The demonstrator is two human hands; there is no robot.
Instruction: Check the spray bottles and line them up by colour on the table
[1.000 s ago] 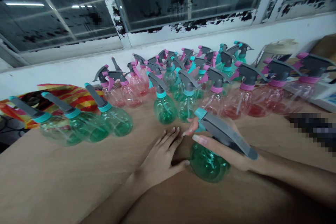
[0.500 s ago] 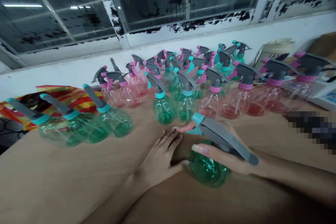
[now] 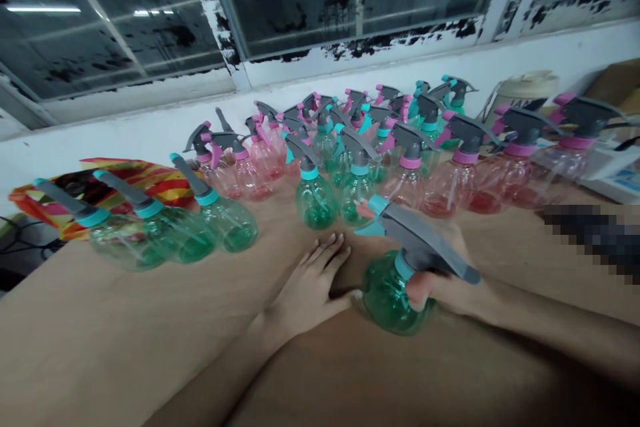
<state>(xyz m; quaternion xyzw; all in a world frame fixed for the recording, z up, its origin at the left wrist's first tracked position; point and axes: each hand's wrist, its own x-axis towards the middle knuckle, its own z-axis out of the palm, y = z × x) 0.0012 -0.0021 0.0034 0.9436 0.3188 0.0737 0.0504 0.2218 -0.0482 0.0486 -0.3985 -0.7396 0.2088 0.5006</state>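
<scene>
A green spray bottle [image 3: 385, 297] with a teal collar and grey trigger head stands near me on the table. My right hand [image 3: 450, 290] is wrapped round its neck below the head, the thumb at the front and a fingertip showing by the teal nozzle. My left hand [image 3: 307, 290] lies flat on the table with its fingers stretched out, the thumb tip close to the bottle's left side. Just beyond my hands stand two more green spray bottles [image 3: 317, 203], each with a little green at the bottom.
Three green bottles [image 3: 230, 227] stand at the left before a red and yellow bag [image 3: 145, 180]. Several pink bottles [image 3: 447, 190] line the right, with more behind. A pale tub [image 3: 530, 88] sits at the back right. A window [image 3: 375, 0] is above the wall.
My right hand has shifted its hold from spread fingers over the bottle's head to a wrap round its neck. My left hand stays flat on the table.
</scene>
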